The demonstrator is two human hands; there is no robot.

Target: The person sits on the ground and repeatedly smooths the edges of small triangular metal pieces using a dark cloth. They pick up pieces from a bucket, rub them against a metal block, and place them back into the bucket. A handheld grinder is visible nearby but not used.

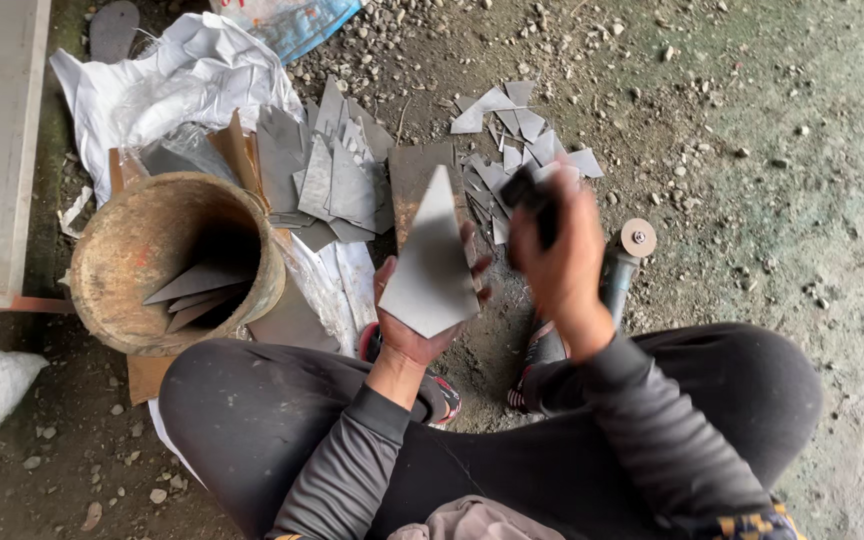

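While the left hand (414, 330) pinched a grey metal triangle (434, 258) beside the bucket (167, 262), the right hand (557, 250) gripped a blurred dark tool (530, 195); steadier support seemed wise.

Soft, even daylight, brighter toward the right; shadows faint beneath the legs; the right hand (552, 240) smears with motion blur; the bucket's (172, 260) inside dark.

Bucket (174, 262) left of your knees, plates (197, 290) inside; plate pile (337, 175) behind it, scrap pile (522, 135) at upper centre, grinder (620, 265) right.
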